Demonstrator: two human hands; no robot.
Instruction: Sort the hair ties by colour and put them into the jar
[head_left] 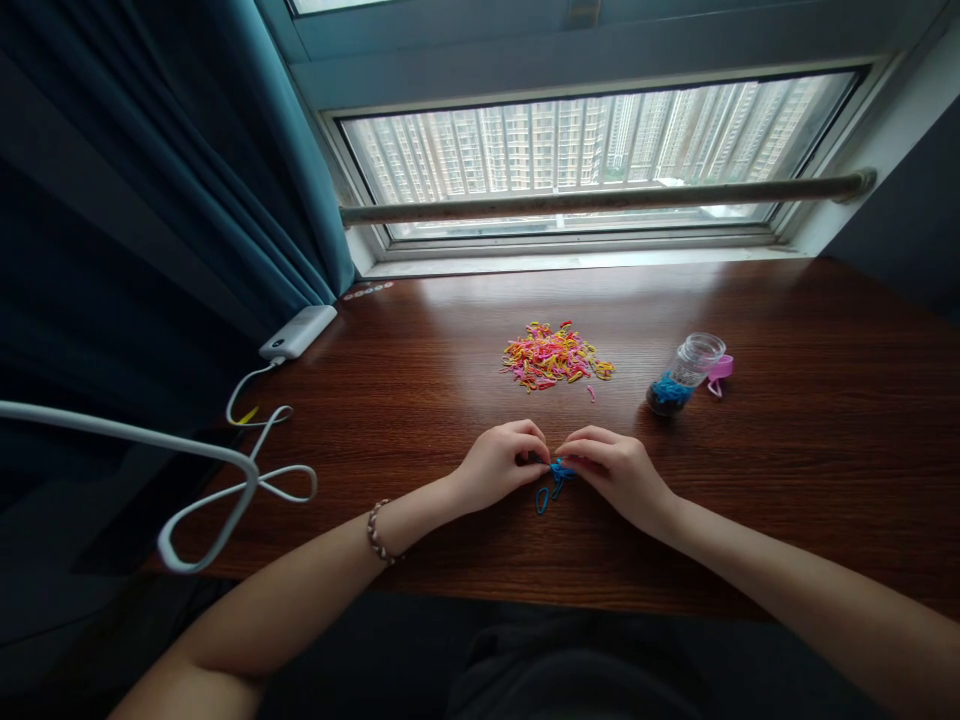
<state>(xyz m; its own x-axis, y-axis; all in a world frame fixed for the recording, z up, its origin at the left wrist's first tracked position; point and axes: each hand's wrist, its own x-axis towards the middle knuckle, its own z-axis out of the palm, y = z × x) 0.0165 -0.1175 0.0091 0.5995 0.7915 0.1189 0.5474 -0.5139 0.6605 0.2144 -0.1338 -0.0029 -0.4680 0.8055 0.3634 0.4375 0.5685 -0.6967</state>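
A small clump of blue rubber bands (559, 470) lies on the wooden table between my two hands, with one band loop resting loose just in front of it. My left hand (504, 462), bracelet on the wrist, is pinched with its fingertips at the left side of the clump. From the other side, the bent fingers of my right hand (611, 468) close on the clump's right edge. How many bands each hand grips is too small to make out. Beyond them lies a loose pile of pink, yellow and red rubber bands (551, 356).
A clear open jar (685, 372) with blue bands inside stands to the right, a pink lid (721, 370) behind it. On the left are a white power bank (298, 333) and a looped white cable (247, 463). The window bar (600, 201) runs behind the table (420, 380).
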